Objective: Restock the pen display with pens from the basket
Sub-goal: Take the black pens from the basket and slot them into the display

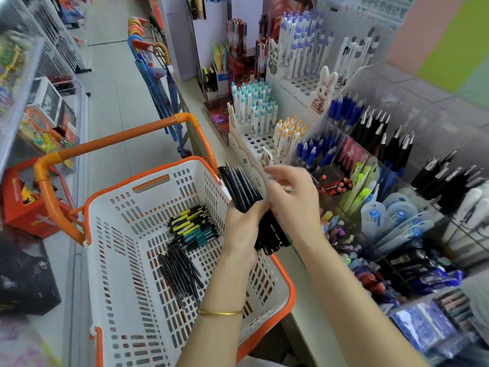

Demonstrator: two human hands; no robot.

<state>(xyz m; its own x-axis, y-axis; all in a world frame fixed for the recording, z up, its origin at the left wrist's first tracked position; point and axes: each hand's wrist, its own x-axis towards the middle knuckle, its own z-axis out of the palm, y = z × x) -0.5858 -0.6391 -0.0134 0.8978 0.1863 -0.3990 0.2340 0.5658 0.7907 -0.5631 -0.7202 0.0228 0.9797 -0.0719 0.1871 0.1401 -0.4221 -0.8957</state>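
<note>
Pens, black ones [239, 188], sit bundled in the left hand [242, 230], whose fingers curl tight round their lower half above the basket's [289, 284] right rim. Their long axis runs up and away to the left. The right hand [295, 201] lies over the bundle on the shelf side, fingers bent; blur hides whether it pinches a pen. It is nearer the pen display [412, 112], just right, whose compartments look crowded. Loose pens [182, 271] remain on the basket floor.

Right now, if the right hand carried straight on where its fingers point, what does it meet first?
Probably the small cartoon cutout on the front of the white pen stand, just ahead of the right hand. Depth is unclear, so it could pass above it.
</note>
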